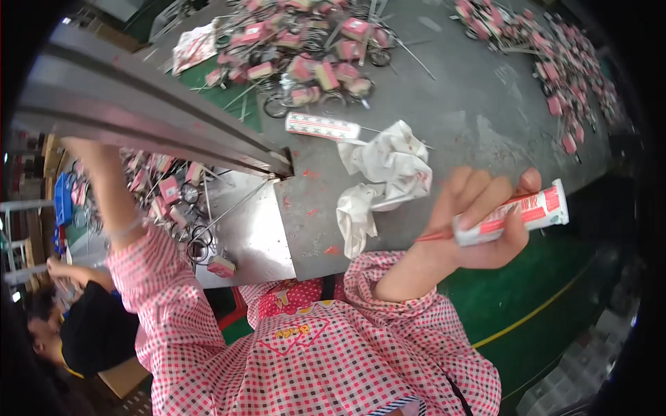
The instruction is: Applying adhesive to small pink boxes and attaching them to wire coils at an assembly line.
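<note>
My right hand is closed around a white tube with red print, its flat crimped end sticking out to the right. Something thin and reddish also shows at the wrist side of that hand; what it is I cannot make out. To the left of this hand, a crumpled white cloth lies on the grey table. A flat white box with a patterned face rests just beyond the cloth. My left arm reaches up at the far left, and the metal post hides the left hand's fingers.
A thick metal post slants across the left. Heaps of pink-and-cream blocks with wire coils and rods lie at the back, at the right and on the left. Another person works at the lower left, near a blue bin.
</note>
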`<state>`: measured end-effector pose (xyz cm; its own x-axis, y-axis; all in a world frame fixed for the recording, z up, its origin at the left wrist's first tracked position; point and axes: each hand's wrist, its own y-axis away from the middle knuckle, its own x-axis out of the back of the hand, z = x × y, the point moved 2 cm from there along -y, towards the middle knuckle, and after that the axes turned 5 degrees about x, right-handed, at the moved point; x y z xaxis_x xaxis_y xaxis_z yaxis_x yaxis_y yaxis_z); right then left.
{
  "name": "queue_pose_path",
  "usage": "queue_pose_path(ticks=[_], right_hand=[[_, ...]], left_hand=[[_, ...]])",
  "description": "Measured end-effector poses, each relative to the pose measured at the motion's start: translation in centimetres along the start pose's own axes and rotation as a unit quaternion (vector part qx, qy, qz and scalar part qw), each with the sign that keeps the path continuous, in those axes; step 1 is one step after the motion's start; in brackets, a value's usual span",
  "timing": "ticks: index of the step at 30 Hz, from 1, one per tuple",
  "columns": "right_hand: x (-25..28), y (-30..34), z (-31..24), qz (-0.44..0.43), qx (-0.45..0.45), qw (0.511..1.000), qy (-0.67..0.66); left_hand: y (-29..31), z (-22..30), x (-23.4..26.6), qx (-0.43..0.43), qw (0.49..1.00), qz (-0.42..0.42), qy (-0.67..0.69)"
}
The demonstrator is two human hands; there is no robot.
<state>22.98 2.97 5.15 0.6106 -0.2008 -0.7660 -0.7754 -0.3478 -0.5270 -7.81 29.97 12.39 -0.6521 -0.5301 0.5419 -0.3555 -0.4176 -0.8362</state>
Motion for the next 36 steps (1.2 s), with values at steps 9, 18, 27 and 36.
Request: queue_pose_path(ticks=[9,18,27,36], right_hand=[[-8.3,0.1,-2.1,-0.238,0.016,0.947,-0.216],[-13.2,1.9,-1.0,-0.284,-0.094,0.899,-0.321],[-8.1,3.2,0.6,-0.086,-0.017,0.989,-0.119],[-7.8,5.9,2.1,-0.086,-0.032,0.995,-0.035]], left_hand=[[6.5,-0.9,13.4,0.269,0.584,0.072,0.763],[11.9,9.4,9.4,0.422,0.538,0.029,0.729],[14.1,21.5,3.6,0.408,0.392,-0.175,0.806],[16.2,23.2,2.1,0.365,0.266,-0.15,0.88]])
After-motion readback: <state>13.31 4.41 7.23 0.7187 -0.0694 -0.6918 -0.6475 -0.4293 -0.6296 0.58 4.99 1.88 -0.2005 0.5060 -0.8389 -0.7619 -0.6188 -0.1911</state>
